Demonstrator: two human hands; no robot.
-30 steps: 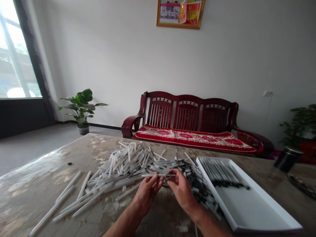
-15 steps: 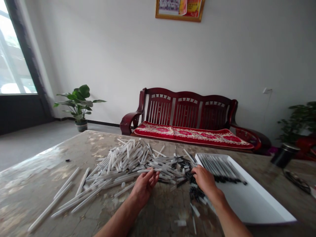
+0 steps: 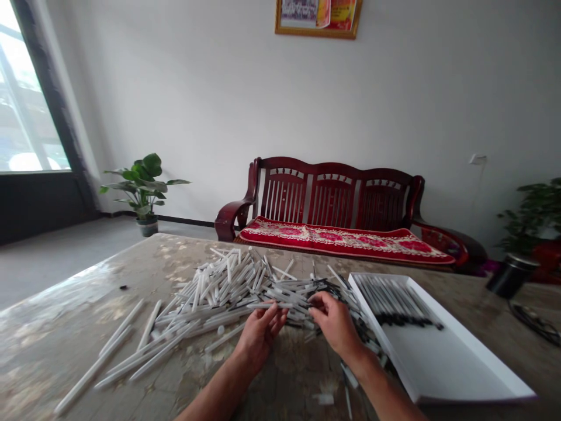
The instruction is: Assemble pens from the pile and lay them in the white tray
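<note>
A bright window [image 3: 28, 111] stands at left, a plant [image 3: 143, 181] on the grey floor [image 3: 39, 257] near it, and a picture [image 3: 315, 33] hangs on the pale wall [image 3: 197, 99] above a dark-red settee [image 3: 284, 196] with a patterned cover [image 3: 333, 236].

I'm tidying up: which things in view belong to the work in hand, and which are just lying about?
Likely part of the work:
white tube in the left hand
heaped white tubes
white box
dark-ended pens inside it

Just around:
potted plant
wooden bench
framed picture
black cylinder
</note>
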